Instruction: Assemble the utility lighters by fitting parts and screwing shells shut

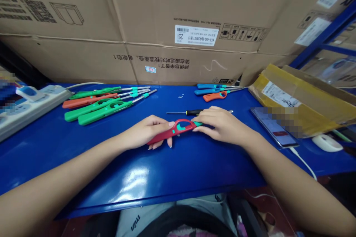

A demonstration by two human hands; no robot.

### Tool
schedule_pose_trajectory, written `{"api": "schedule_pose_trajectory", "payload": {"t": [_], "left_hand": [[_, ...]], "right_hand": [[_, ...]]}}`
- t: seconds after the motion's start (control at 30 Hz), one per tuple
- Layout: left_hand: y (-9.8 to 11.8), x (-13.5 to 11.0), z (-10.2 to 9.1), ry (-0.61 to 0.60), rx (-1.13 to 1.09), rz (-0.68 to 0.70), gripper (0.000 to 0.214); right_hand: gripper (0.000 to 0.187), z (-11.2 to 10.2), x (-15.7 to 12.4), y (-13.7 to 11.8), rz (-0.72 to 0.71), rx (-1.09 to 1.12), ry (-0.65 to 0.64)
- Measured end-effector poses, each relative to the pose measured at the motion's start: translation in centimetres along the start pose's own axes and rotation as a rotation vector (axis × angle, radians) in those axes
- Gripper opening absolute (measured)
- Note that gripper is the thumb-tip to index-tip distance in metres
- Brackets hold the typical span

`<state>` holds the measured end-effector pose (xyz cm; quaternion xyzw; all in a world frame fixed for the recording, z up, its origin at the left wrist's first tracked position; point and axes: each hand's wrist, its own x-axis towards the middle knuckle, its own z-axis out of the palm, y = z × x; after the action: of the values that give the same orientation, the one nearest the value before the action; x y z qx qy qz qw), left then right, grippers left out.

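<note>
A red gas lighter (164, 135) with a teal trigger is held level above the blue table (194, 166). My left hand (151, 130) is closed around its handle, thumb on top and fingers underneath. At the other end, my right hand (219, 124) pinches the teal collar, and most of the metal nozzle is hidden by that hand. Just behind the lighter lies a screwdriver (191, 112) with a black and yellow handle, its thin shaft pointing left; my right hand partly covers it.
Several green lighters (104, 111) and a red-orange one (90, 100) lie at the left. Blue lighters (207, 89) and an orange one (214, 96) lie at the back. A power strip (39, 102), phone (274, 127), yellow-taped carton (300, 96), white mouse (327, 143) and large cardboard wall (155, 44) surround them.
</note>
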<state>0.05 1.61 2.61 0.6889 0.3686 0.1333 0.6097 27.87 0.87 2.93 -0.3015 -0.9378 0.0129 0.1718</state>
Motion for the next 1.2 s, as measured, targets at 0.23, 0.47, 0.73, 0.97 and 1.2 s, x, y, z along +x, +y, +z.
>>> {"api": "schedule_pose_trajectory", "payload": {"t": [0.23, 0.47, 0.73, 0.97, 1.2], "left_hand": [[-0.7, 0.2, 0.0, -0.006, -0.241, 0.009, 0.049], [-0.1, -0.2, 0.5, -0.017, -0.186, 0.011, 0.051], [0.0, -0.1, 0.7, 0.054, 0.082, -0.072, 0.060], [0.0, 0.2, 1.8, 0.222, 0.134, -0.013, 0.047], [-0.4, 0.4, 2.5, 0.340, 0.014, 0.082, 0.048]], "right_hand": [[0.023, -0.6, -0.4, 0.0, -0.067, 0.041, 0.068], [0.025, -0.1, -0.4, -0.6, -0.094, 0.121, 0.067], [0.024, 1.6, -0.3, 0.2, -0.036, 0.186, -0.020], [0.018, 2.6, 0.1, 1.3, 0.080, 0.211, 0.070], [0.024, 1.5, 0.6, -0.4, -0.033, -0.020, 0.333]]}}
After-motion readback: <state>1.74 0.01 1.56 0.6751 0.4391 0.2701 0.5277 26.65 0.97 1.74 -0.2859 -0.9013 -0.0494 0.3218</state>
